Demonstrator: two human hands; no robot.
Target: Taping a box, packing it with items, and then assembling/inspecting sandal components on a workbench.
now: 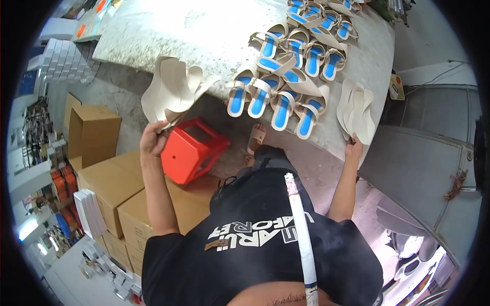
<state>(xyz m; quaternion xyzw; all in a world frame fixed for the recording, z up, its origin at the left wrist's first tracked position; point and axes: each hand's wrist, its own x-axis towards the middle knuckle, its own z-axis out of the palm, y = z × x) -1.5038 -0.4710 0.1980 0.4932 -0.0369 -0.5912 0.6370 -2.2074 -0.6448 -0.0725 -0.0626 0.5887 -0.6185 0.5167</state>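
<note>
My left hand point(154, 138) grips a fanned bunch of beige insoles point(171, 89) by their lower ends. It holds them up beside the table's near left edge. On the other side, my right hand point(353, 148) pinches the tips of a second fanned bunch of beige insoles point(356, 109), held over the table's right part. Between the two bunches, rows of beige sandals point(261, 97) with blue footbeds stand on the table point(204, 46). My fingers hide the lower ends of both bunches.
A red plastic stool point(176, 155) stands below my left hand, near large cardboard boxes point(115, 173). An open carton point(94, 135) lies farther left. Grey metal panels point(418, 163) flank the table's right side. A lit cigarette point(303, 245) juts into the lower middle of the view.
</note>
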